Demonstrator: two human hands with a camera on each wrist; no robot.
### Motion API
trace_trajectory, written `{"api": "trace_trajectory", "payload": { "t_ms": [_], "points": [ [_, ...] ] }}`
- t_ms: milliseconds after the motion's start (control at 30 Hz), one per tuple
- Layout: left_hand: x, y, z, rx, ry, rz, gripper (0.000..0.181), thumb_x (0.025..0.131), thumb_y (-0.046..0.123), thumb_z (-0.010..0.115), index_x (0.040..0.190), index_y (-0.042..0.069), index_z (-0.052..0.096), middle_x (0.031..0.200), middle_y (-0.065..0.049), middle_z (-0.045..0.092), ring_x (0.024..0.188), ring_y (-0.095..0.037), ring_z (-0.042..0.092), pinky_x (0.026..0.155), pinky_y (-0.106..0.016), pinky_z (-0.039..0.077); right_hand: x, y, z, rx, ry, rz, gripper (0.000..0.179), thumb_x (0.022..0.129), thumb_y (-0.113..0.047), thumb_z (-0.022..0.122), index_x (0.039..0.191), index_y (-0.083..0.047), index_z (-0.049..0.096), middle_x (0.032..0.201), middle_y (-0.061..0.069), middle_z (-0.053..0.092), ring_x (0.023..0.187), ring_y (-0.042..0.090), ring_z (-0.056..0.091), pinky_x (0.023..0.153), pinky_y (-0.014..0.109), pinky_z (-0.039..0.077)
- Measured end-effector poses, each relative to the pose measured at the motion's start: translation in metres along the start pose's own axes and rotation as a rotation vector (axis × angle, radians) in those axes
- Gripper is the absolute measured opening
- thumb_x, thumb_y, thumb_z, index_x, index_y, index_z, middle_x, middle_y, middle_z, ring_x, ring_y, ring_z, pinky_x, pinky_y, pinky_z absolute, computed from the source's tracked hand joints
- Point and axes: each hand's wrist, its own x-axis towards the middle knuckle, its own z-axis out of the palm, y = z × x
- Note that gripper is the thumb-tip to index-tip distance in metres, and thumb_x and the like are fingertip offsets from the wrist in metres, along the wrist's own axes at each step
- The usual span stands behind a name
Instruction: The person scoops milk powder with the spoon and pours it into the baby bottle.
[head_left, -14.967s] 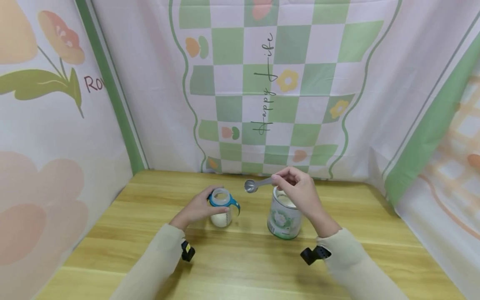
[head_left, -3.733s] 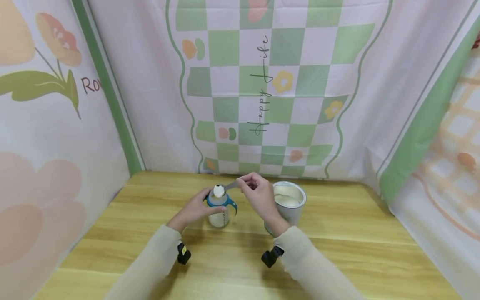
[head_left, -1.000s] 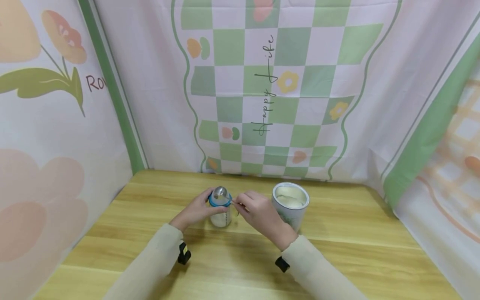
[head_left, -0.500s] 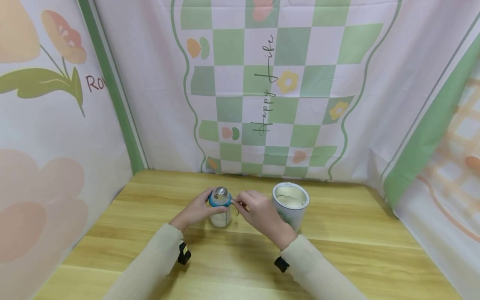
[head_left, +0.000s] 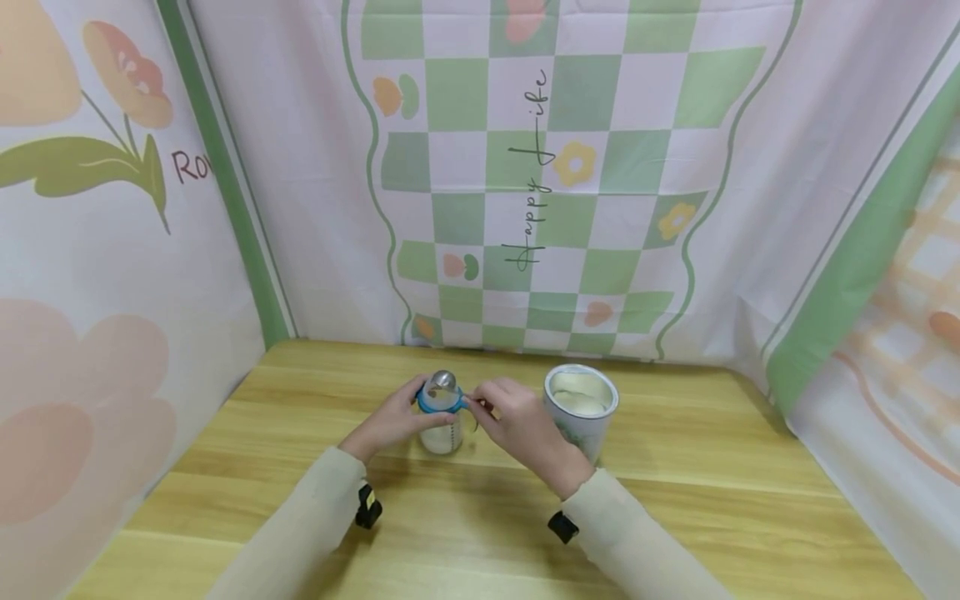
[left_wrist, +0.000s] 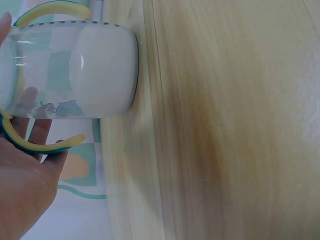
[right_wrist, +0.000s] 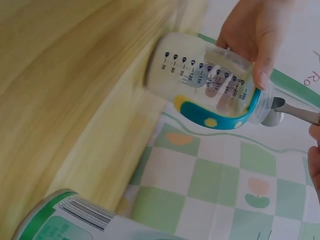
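A baby bottle (head_left: 441,439) with blue handles and white contents stands upright on the table, its mouth uncapped. My left hand (head_left: 390,422) grips it around the neck, thumb in front. Between thumb and fingers, my right hand (head_left: 525,429) pinches the handle of a grey measuring spoon (head_left: 444,380). The spoon's bowl is turned over right at the bottle's mouth, rounded underside up. In the right wrist view, the spoon (right_wrist: 300,113) meets the rim of the bottle (right_wrist: 200,82). The left wrist view shows white filling the lower part of the bottle (left_wrist: 107,70).
An open tin (head_left: 592,427) of pale powder stands to the right, just behind my right forearm. The wooden table (head_left: 465,533) ends at a patterned curtain (head_left: 517,317) at the back. Curtains also hang on both sides.
Fifteen seconds ago the right hand held the spoon by the tin. Later the spoon, heaped with white powder, was over the bottle; it has since been turned over. The left hand keeps its grip.
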Motion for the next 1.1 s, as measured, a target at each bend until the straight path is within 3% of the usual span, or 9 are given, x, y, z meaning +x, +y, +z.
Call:
{"api": "trace_trajectory", "payload": {
  "t_ms": [233,500,867,1100],
  "points": [
    [0.0,0.0,0.0,0.01,0.014,-0.023,0.066,0.086,0.041,0.08,0.143,0.028,0.05,0.143,0.003,0.052,0.141,-0.029,0.036,0.11,-0.065,0.027,0.003,0.004,-0.004,0.122,0.039,0.205,0.01,0.089,-0.007,0.078,0.09,-0.009,0.068,0.078,-0.002,0.07,0.068,0.007,0.065,0.056,0.027,0.055],
    [0.001,-0.002,-0.001,0.041,0.005,-0.024,0.07,0.088,0.042,0.078,0.148,0.028,0.045,0.147,0.004,0.049,0.144,-0.03,0.033,0.111,-0.063,0.027,0.008,0.006,-0.011,0.305,0.107,0.441,0.006,0.093,-0.013,0.074,0.091,-0.013,0.069,0.078,-0.007,0.068,0.068,0.007,0.063,0.059,0.025,0.054],
    [0.002,-0.001,-0.001,0.024,-0.008,-0.02,0.064,0.09,0.035,0.078,0.146,0.028,0.047,0.145,0.001,0.052,0.142,-0.029,0.035,0.11,-0.065,0.027,0.012,0.006,-0.028,0.377,0.115,0.594,0.008,0.095,-0.019,0.072,0.091,-0.014,0.069,0.076,-0.006,0.068,0.063,0.013,0.062,0.054,0.027,0.05],
    [0.003,0.0,-0.001,0.048,-0.004,-0.021,0.067,0.088,0.039,0.079,0.145,0.024,0.048,0.144,-0.005,0.053,0.14,-0.03,0.038,0.111,-0.064,0.027,0.013,0.009,-0.045,0.375,0.113,0.629,0.01,0.096,-0.02,0.072,0.092,-0.011,0.071,0.079,0.001,0.068,0.064,0.015,0.06,0.055,0.025,0.049]
  ]
}}
